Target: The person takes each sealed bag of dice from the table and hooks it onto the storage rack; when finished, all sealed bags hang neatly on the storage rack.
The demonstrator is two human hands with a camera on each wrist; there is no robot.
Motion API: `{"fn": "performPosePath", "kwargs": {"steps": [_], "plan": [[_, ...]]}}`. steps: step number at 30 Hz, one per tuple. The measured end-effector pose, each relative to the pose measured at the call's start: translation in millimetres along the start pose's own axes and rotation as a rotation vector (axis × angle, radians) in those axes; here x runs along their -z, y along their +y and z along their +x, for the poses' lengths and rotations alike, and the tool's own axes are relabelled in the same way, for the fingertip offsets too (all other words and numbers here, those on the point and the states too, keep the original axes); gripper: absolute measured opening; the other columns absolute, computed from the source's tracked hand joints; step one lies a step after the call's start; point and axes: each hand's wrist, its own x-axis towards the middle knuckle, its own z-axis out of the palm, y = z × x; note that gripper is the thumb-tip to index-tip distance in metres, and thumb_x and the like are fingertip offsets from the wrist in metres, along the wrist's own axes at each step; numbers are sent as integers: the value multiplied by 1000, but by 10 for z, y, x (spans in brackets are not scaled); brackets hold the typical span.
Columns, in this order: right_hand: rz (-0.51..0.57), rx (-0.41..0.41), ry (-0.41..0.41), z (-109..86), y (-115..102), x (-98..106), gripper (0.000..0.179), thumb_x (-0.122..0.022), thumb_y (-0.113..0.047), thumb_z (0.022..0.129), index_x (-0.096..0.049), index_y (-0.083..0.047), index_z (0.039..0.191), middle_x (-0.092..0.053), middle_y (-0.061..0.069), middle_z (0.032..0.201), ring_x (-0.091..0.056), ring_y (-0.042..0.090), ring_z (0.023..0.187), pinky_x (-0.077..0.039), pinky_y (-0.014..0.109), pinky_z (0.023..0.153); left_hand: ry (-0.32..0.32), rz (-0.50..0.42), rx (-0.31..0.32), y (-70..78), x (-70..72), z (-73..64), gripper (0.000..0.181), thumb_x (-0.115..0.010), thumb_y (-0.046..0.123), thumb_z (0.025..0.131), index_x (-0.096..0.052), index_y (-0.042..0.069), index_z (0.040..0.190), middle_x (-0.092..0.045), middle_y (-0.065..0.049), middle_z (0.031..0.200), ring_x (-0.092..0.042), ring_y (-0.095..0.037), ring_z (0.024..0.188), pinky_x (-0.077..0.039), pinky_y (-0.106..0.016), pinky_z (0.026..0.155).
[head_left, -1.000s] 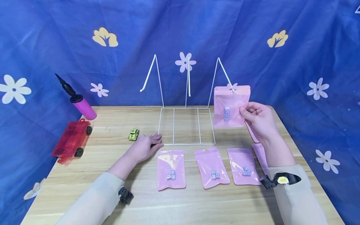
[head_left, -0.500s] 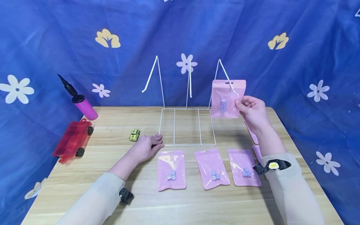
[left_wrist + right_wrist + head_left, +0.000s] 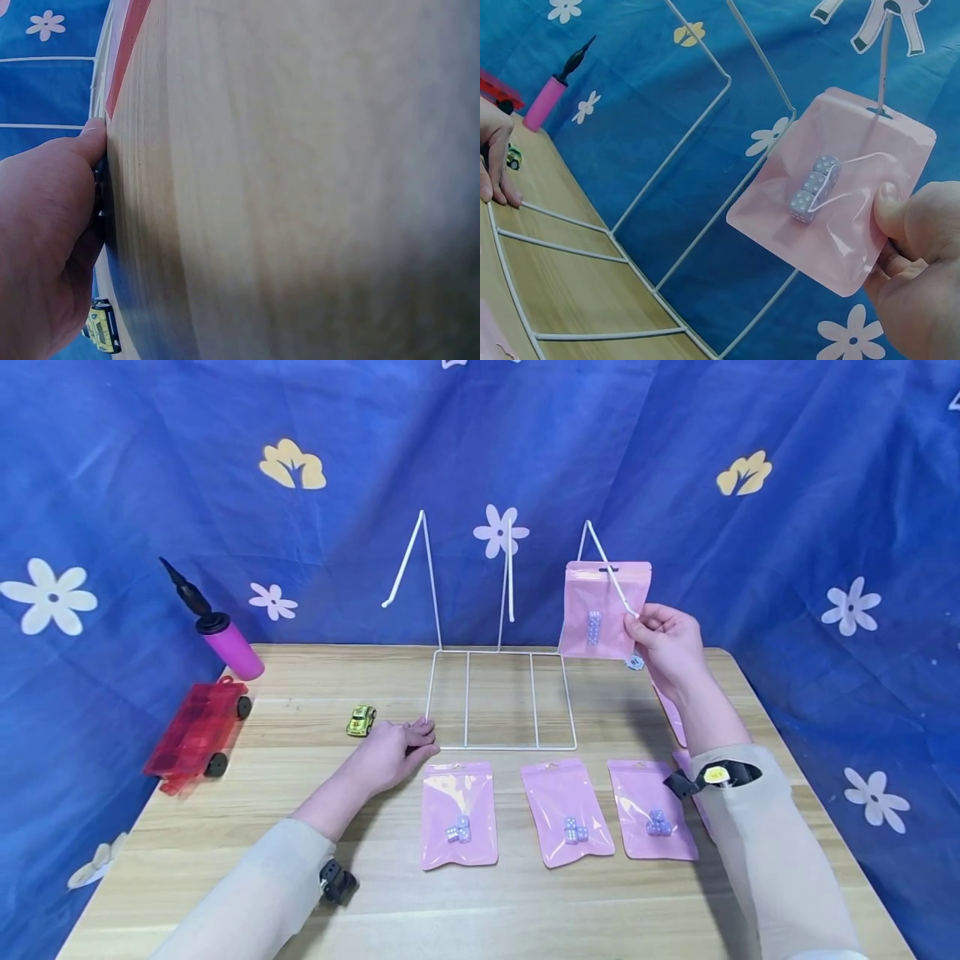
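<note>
My right hand (image 3: 670, 647) pinches the right edge of a pink zip bag (image 3: 576, 614) between thumb and fingers. Three pale purple dice (image 3: 814, 187) show inside the bag, stacked in a row. The right prong (image 3: 886, 71) of the white wire display rack passes through the bag's hanging hole, and the bag sits partway back along it. My left hand (image 3: 393, 752) holds the front left corner of the rack's base (image 3: 517, 748), thumb at the front bar and fingers at the side bar. The middle prong (image 3: 511, 577) and left prong (image 3: 402, 560) bear nothing.
Several more pink bags, such as the left one (image 3: 459, 806), lie before the rack and under the right forearm. A yellow toy car (image 3: 362, 721), a red toy cart (image 3: 197, 731) and a pink pump (image 3: 230, 647) stand left. A small round disc (image 3: 634, 662) lies by the right hand.
My right hand has raised the pink bag and pushed it back along the right prong, from near its tip to farther in. The left hand keeps its place at the rack's corner.
</note>
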Motion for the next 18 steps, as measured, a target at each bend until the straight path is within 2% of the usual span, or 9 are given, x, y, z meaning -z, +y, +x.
{"fn": "performPosePath", "kwargs": {"steps": [8, 13, 18], "plan": [[-10, -2, 13, 126, 6, -61, 19, -71, 13, 95, -77, -3, 89, -72, 3, 79, -64, 11, 74, -57, 18, 66, -1, -7, 6, 6, 9, 3, 29, -79, 14, 97, -77, -7, 116, -68, -24, 130, -63, -39, 128, -47, -51, 112], [-18, -40, 35, 155, 24, -63, 12, -75, 8, 95, -77, -4, 91, -74, 4, 80, -67, 10, 75, -59, 19, 69, -3, -16, 8, -4, 4, -5, 27, -80, 13, 97, -77, -7, 115, -68, -24, 130, -62, -39, 128, -46, -51, 112], [-48, -13, 18, 152, 26, 13, 15, -75, 8, 94, -79, -3, 102, -80, 6, 93, -75, 13, 87, -61, 21, 85, 2, -12, 5, -8, 2, -11, 28, -79, 14, 97, -77, -7, 116, -68, -24, 130, -62, -39, 128, -46, -52, 112]]}}
